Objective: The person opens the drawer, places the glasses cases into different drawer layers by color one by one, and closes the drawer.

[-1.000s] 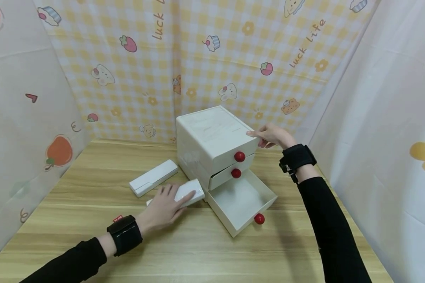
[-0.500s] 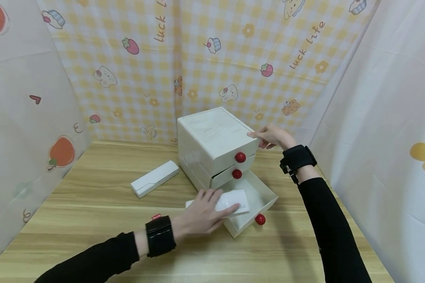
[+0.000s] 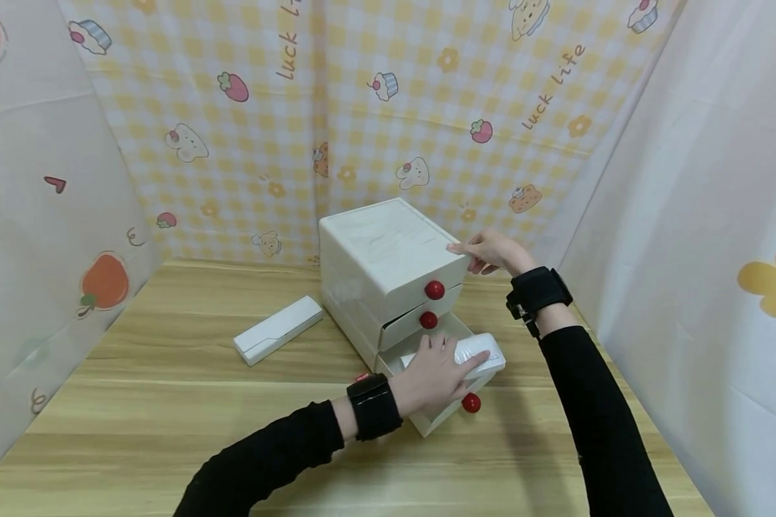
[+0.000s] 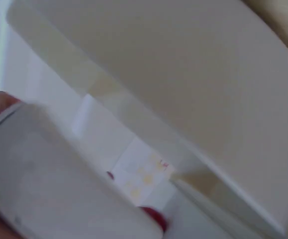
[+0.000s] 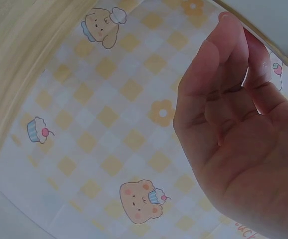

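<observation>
In the head view my left hand (image 3: pixel 432 370) grips a white oblong case (image 3: pixel 481 350) across its width, fingers on the far side. The hand and case are above the pulled-out bottom drawer (image 3: pixel 425 425) of a small white drawer cabinet (image 3: pixel 388 233), hiding much of the drawer's inside. The case (image 4: pixel 54 174) fills the lower left of the left wrist view. My right hand (image 3: pixel 494 251) holds the cabinet's upper right front edge, one digit on top and curled fingers below. In the right wrist view, fingertips (image 5: pixel 228 27) touch the cabinet's edge.
A second white oblong case (image 3: pixel 278 330) lies on the wooden table (image 3: pixel 136 416) left of the cabinet. The middle drawer (image 3: pixel 401 330) stands slightly ajar. Each drawer front carries a red knob (image 3: pixel 471 403). A patterned curtain (image 3: pixel 252 129) hangs behind.
My left hand has carried the case rightward from beside the other case on the table to above the bottom drawer. My right hand has kept its place at the cabinet edge.
</observation>
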Tool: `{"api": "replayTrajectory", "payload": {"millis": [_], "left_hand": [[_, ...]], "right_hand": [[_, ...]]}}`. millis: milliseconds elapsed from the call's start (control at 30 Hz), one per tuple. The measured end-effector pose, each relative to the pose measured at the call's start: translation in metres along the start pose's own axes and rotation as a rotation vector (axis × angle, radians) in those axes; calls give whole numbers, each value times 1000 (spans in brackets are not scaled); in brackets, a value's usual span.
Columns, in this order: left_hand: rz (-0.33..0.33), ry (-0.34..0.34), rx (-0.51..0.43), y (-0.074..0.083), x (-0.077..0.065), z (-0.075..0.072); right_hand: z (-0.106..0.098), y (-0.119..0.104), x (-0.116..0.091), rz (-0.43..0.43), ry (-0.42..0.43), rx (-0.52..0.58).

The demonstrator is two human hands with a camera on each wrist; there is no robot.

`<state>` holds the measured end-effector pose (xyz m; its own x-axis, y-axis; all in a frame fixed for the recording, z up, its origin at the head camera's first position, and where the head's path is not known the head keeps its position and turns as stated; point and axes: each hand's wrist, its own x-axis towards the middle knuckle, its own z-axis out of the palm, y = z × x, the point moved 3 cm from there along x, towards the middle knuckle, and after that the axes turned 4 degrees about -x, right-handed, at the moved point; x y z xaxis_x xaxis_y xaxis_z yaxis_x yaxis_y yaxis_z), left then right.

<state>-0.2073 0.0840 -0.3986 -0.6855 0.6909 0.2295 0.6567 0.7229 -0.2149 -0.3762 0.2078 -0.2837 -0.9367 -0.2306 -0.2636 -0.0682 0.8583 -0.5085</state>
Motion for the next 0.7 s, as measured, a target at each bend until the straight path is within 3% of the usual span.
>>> {"api": "replayTrajectory", "payload": {"millis": [167, 267, 500, 700], "left_hand": [[-60, -129, 48, -1, 14, 17], [-77, -173, 92, -3, 18, 31], [-134, -187, 152, -13, 25, 58], [-182, -210, 154, -19, 28, 67]], "right_hand": [[0, -1, 0, 0, 0, 3], [1, 0, 0, -1, -1, 0], [1, 1, 0, 1, -2, -4], [1, 1, 0, 0, -2, 2]]}}
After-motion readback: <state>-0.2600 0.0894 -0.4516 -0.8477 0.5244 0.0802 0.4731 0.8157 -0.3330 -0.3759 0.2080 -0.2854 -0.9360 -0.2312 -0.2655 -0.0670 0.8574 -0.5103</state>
